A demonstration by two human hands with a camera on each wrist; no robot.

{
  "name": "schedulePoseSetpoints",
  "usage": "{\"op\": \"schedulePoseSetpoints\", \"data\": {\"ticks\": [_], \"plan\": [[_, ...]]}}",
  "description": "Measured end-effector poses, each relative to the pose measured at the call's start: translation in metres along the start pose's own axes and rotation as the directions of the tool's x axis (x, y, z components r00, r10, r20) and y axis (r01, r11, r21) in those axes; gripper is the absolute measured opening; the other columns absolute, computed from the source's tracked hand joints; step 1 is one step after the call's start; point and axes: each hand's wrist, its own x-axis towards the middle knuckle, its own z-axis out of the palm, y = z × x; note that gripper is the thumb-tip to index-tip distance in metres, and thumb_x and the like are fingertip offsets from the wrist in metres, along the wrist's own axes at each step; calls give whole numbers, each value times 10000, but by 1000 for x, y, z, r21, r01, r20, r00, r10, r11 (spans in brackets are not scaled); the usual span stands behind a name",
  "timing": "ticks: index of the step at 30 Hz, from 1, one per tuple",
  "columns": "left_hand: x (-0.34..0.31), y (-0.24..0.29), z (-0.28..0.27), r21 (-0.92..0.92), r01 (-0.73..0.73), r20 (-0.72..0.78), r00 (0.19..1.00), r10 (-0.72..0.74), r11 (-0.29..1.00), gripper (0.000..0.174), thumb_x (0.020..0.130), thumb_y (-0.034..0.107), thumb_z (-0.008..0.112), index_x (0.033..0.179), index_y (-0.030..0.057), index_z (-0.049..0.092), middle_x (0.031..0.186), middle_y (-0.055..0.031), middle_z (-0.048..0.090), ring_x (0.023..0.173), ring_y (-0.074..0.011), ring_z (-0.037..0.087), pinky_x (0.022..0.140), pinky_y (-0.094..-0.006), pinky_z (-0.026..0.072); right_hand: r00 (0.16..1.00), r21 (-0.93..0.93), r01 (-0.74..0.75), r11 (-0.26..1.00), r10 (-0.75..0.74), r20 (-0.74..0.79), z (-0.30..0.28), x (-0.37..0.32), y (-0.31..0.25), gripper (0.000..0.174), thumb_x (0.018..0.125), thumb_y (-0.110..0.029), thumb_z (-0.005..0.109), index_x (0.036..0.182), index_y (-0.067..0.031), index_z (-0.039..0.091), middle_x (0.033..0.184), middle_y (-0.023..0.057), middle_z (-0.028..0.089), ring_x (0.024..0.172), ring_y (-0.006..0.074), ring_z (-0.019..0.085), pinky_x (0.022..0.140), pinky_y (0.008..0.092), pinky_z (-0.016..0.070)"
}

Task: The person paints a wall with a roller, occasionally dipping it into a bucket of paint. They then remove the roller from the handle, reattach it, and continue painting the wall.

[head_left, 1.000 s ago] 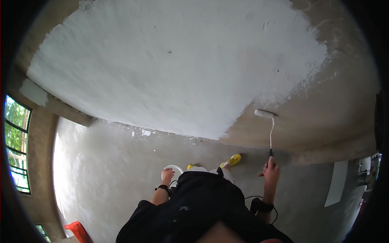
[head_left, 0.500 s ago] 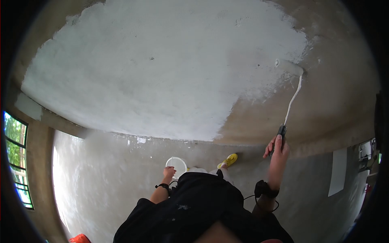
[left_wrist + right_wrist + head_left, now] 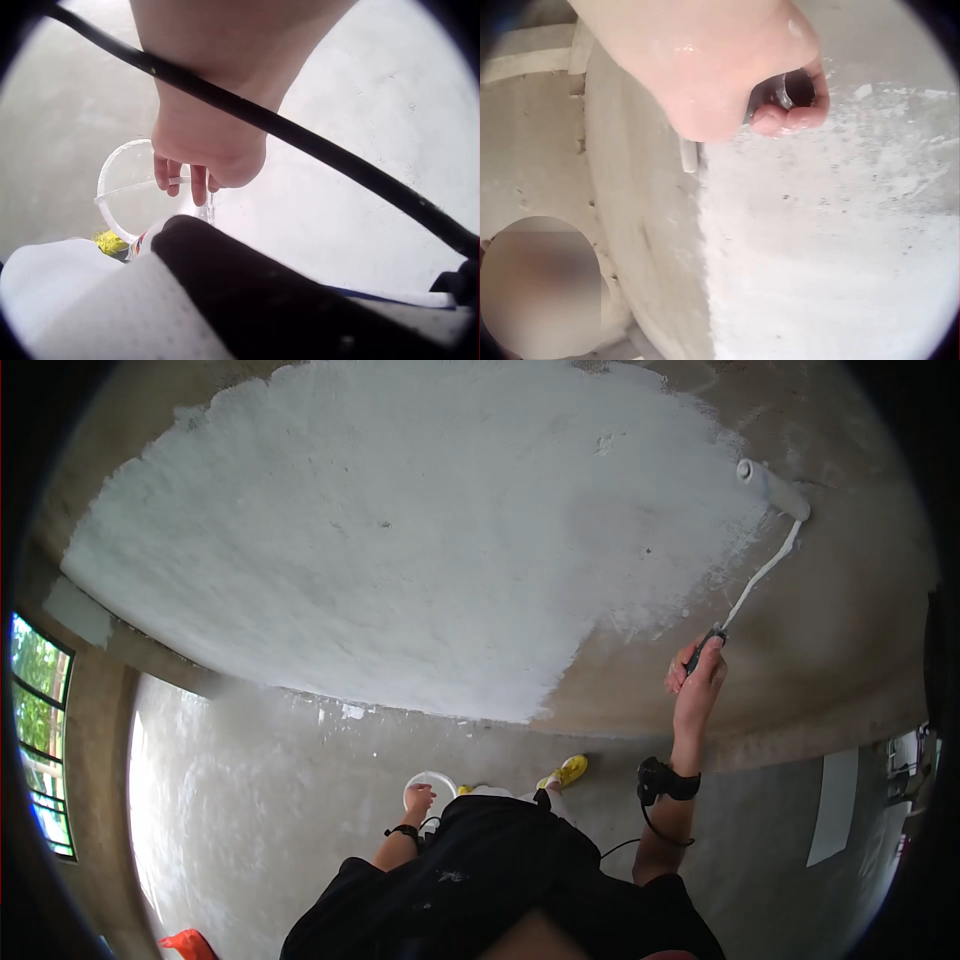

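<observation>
My right hand (image 3: 700, 668) grips the black handle of a paint roller (image 3: 776, 490), arm stretched forward and to the right. The roller's white sleeve lies tilted at the wall (image 3: 660, 685), by the ragged right edge of the white paint (image 3: 400, 580). In the right wrist view the fingers of this hand (image 3: 712, 82) curl round the dark handle (image 3: 801, 88). Low on my left side, my left hand (image 3: 418, 800) holds a white bucket (image 3: 432, 774) by its handle. The left wrist view shows that hand (image 3: 210, 146) with fingers hooked over the thin white handle.
Grey concrete floor (image 3: 270, 780) meets the wall, with white paint specks along the joint. A yellow shoe (image 3: 568, 771) stands near the wall. A window (image 3: 42, 740) and a red object (image 3: 188, 944) are at left, a pale panel (image 3: 834, 807) at right.
My right hand has carried the roller up and to the right along the wall, from the bare lower part to the paint's right edge. My left hand stays low with the bucket.
</observation>
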Motion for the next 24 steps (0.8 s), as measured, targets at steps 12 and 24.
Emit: {"op": "schedulePoseSetpoints", "data": {"ticks": [12, 24], "plan": [[11, 15, 0, 74, -77, -23, 997, 79, 994, 208, 848, 119, 550, 986, 34, 680, 734, -99, 704, 535, -118, 586, 459, -264, 451, 972, -172, -194, 966, 165, -168, -45, -97, 279, 449, 1002, -430, 411, 692, -104, 412, 515, -29, 359, 400, 73, 366, 357, 245, 261], [14, 26, -9, -59, -22, 7, 1000, 23, 998, 200, 873, 118, 536, 993, 32, 672, 737, -100, 697, 562, -112, 595, 464, -255, 455, 964, -673, -266, 690, 194, -182, -101, -156, 302, 533, 974, -396, 473, 808, 95, 596, 634, 243, 565, 609, 349, 608, 565, 454, 418]]}}
